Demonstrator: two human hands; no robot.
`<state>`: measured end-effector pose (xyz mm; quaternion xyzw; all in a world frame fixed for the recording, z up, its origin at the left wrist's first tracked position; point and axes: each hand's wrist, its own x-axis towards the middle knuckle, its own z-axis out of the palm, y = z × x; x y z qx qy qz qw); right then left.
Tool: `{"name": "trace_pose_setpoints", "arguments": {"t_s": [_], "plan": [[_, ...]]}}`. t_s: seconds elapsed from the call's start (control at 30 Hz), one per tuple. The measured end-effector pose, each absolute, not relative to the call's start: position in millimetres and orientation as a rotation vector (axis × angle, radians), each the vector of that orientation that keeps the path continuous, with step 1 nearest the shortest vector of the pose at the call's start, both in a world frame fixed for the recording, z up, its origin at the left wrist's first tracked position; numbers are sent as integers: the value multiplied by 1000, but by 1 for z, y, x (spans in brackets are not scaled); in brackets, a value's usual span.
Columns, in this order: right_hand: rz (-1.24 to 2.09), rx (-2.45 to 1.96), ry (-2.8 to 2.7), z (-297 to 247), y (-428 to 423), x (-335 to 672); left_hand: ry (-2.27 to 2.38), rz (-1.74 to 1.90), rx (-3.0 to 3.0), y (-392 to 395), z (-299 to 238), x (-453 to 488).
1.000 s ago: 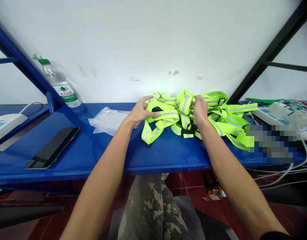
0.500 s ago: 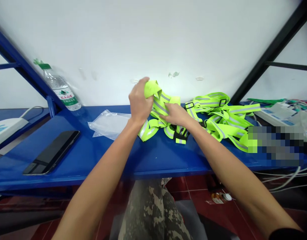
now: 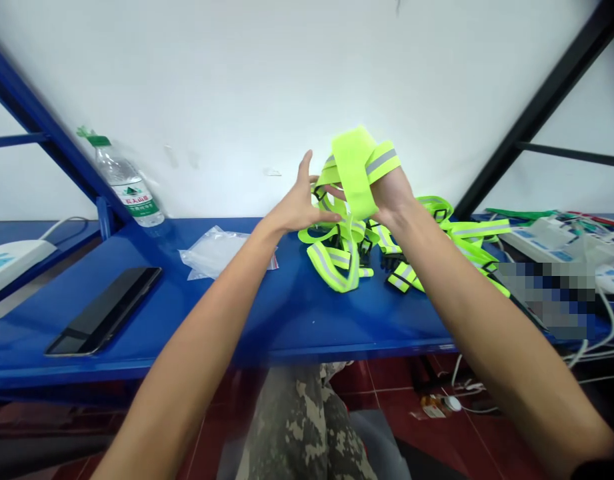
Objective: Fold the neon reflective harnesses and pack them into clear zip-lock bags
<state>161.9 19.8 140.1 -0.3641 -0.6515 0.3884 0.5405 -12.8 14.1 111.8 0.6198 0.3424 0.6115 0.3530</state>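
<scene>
Neon yellow reflective vest straps with grey reflective stripes and black buckles lie in a tangled heap on the shelf. One vest [image 3: 357,170] is raised above the heap, its band looped over my right hand [image 3: 394,195], which grips it. My left hand [image 3: 299,205] is open with spread fingers, just left of the raised vest, and holds nothing. Its fingertips reach towards the straps. Lower loops of the vest [image 3: 331,267] hang down to the shelf. More straps [image 3: 474,230] lie to the right.
The blue metal shelf [image 3: 287,313] holds a clear plastic bag [image 3: 217,253], a water bottle [image 3: 127,187], a black smartphone [image 3: 104,310] and white power strips [image 3: 551,243]. Cables hang at right. My camouflage-trousered legs show below.
The vest has risen higher above the heap. My right hand now grips it, while my left hand has let go and opened beside it.
</scene>
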Motion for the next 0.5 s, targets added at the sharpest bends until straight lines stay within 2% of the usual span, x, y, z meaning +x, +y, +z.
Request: {"name": "trace_pose_setpoints", "arguments": {"t_s": [0.27, 0.4, 0.5], "plan": [[608, -934, -1620, 117, 53, 196, 1121, 1672, 1445, 51, 129, -24], [411, -1046, -1702, 101, 66, 219, 1083, 1609, 1201, 43, 151, -36], [425, -933, -1792, 108, 47, 203, 999, 1562, 1175, 33, 162, -32]]}}
